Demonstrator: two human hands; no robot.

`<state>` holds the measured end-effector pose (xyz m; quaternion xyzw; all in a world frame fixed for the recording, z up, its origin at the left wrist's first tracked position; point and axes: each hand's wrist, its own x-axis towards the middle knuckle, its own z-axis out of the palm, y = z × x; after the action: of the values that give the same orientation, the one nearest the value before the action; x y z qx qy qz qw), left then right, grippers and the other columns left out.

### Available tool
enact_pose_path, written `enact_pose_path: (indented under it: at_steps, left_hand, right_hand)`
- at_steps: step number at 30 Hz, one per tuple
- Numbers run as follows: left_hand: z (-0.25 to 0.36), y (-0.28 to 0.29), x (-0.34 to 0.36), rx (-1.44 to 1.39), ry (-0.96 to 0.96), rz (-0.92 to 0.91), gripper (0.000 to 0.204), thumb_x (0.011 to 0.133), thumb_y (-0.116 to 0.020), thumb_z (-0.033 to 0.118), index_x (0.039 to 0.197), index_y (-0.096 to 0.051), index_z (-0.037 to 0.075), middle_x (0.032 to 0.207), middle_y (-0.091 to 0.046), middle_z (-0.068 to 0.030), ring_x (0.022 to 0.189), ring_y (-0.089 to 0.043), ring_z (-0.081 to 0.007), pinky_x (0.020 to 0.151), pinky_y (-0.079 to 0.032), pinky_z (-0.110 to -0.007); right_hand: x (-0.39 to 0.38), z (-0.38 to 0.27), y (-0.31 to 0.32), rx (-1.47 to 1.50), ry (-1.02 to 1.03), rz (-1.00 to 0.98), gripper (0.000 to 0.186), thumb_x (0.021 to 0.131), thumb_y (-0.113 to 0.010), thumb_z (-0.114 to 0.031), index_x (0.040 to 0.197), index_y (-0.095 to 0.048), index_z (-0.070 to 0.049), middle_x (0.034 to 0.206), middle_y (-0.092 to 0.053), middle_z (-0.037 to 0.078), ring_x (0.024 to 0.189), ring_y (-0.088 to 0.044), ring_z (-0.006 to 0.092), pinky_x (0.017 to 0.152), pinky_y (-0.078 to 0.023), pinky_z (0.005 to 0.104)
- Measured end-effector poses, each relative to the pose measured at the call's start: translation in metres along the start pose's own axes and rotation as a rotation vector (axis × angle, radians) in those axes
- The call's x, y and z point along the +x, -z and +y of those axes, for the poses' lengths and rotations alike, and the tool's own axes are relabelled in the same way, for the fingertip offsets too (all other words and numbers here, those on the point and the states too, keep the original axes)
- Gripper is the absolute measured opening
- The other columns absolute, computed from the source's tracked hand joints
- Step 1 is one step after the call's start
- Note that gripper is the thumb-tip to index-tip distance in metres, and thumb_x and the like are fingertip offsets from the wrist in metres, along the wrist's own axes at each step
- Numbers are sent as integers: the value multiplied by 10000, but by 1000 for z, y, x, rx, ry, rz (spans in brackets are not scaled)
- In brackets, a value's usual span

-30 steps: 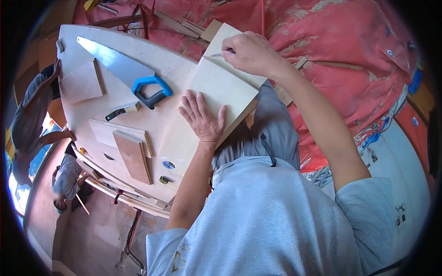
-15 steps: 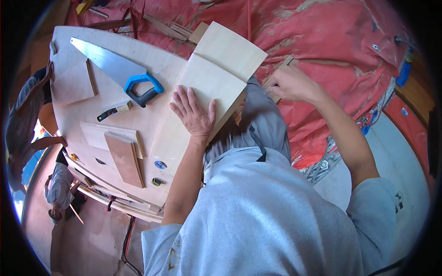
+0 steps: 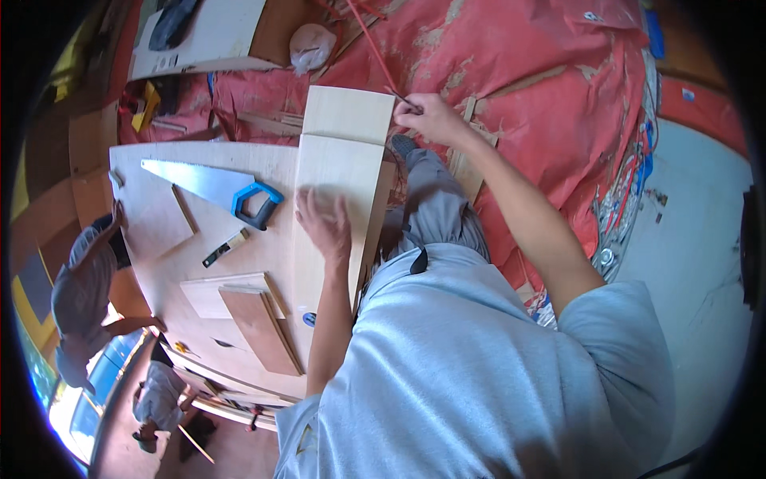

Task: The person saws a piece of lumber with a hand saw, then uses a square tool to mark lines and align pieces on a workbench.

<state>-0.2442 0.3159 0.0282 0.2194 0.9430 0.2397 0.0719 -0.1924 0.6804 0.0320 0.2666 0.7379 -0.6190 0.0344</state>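
Nearer the far pale panel (image 3: pixel 348 113) than half a second ago, the right hand (image 3: pixel 432 120) pinches a slim dark tool (image 3: pixel 412 107) just beside its right edge. Blurred, the left hand (image 3: pixel 327 229) spreads over the near pale board (image 3: pixel 343 166); whether it touches, I cannot tell.

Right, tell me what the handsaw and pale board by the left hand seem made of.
Handsaw: shiny silver blade, probably bare steel; blue and black handle, likely plastic. Pale board: probably wood, smooth and seemingly unpainted from its matte tan tone; solid or plywood unclear.
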Motion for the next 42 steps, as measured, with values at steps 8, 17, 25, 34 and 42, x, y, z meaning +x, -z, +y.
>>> enact_pose_path:
  at_steps: [8,17,25,34,42]
  left_hand:
    - [-108,90,-184,113,772,52,846,1011,-760,417,1547,-445,-158,1575,-508,-348,1476,-501,-446,1247,-388,-495]
    - [-161,119,-277,63,1207,131,847,973,-782,499,1492,-535,-124,1364,-658,-297,1272,-644,-401,1111,-493,-478]
    - [-223,132,-366,-194,1324,323,579,927,-816,492,1176,-804,-30,1105,-806,-215,1073,-758,-395,1004,-559,-474]
    - [-215,133,-435,-205,1542,304,704,912,-806,549,1230,-741,-76,1228,-716,-313,1200,-688,-458,1031,-547,-516]
    - [-296,202,-516,-82,1613,602,801,888,-815,581,1339,-705,-72,1348,-679,-328,1267,-673,-453,1068,-538,-508]
  right_hand:
    - [-23,-29,-151,-638,82,182,299,1028,-637,-214,1139,-731,47,1242,-679,258,1050,-757,427,893,-624,542]
    - [-103,-21,-215,-532,25,-98,406,971,-764,-269,1236,-654,19,1187,-659,234,1001,-758,445,862,-617,560]
    - [-78,-2,-203,-712,116,-150,302,991,-679,-310,1196,-702,-89,1152,-716,223,1066,-713,464,899,-574,605]
    - [-85,-59,-232,-1035,340,-297,354,939,-815,-324,994,-742,18,1049,-704,222,982,-680,457,865,-528,543]
    - [-80,-122,-374,-812,755,-447,387,893,-859,-331,1096,-756,-17,998,-682,151,938,-692,372,826,-553,494]
